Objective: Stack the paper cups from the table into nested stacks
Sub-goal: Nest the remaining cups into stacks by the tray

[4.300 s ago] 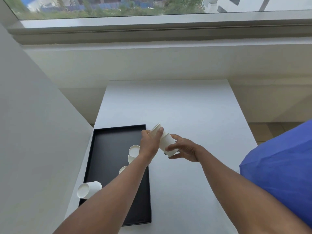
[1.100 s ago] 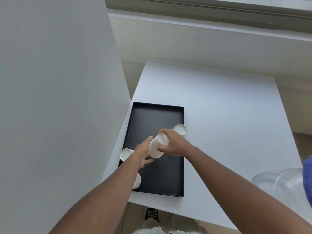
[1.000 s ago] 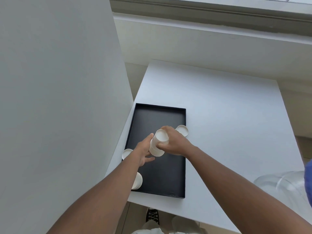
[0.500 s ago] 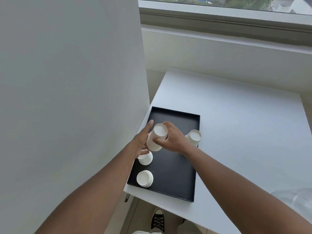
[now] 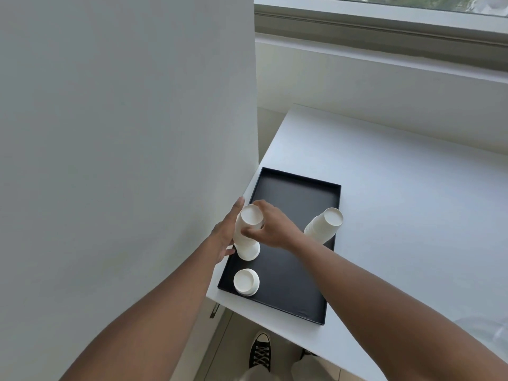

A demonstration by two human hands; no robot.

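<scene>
Paper cup stack [image 5: 246,232] pinched between right hand [image 5: 270,229] fingers [image 5: 254,230].

At your 9 o'clock the wall [image 5: 123,133] blocks passage. On the tray [image 5: 297,193], a cup stack [image 5: 324,225] stands at 2 o'clock; its 12 o'clock end lies open, as does the table [image 5: 398,188] at 3.

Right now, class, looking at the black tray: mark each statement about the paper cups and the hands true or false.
1. The right hand grips the cup stack. True.
2. The black tray lies on the floor. False: it lies on the white table.
3. A single upside-down cup stands on the tray nearest the person. True.
4. The second cup stack stands untouched. True.
5. The left hand holds the single cup. False: it rests against the gripped stack.
</scene>
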